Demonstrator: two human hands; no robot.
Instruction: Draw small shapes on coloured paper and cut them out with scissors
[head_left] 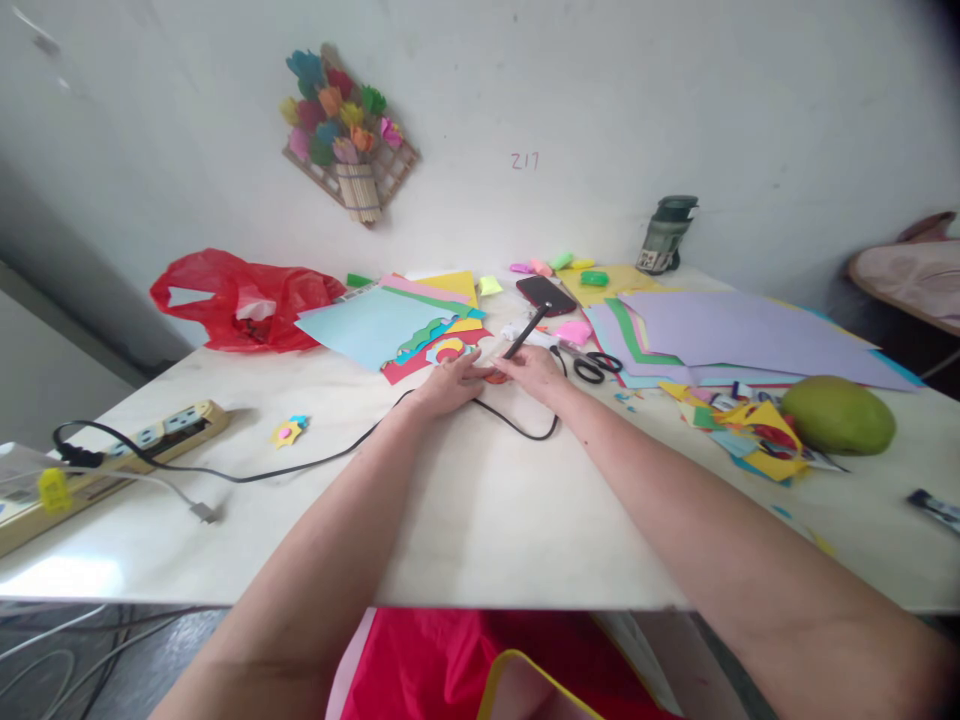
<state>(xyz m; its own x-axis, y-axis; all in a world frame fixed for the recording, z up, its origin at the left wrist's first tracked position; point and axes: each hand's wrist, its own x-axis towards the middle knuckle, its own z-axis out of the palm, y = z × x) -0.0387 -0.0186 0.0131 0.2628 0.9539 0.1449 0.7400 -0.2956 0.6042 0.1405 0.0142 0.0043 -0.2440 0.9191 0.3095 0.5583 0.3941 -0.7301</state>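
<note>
My right hand is closed around a slim black pen-like stick, which slants up and away toward the phone. The stick's lower end is hidden by my fingers. Beside it, my left hand lies flat with its fingers stretched toward the right hand, nearly touching it. Just beyond the left fingers is a layered paper flower in yellow, white and orange, on red paper. A small orange-red piece shows partly between my hands. Under them runs a black cable.
Black-handled scissors, a phone and coloured paper sheets lie beyond and right. Paper scraps touch a green fruit. Left are a power strip, a small paper flower and a red bag. A bottle stands behind.
</note>
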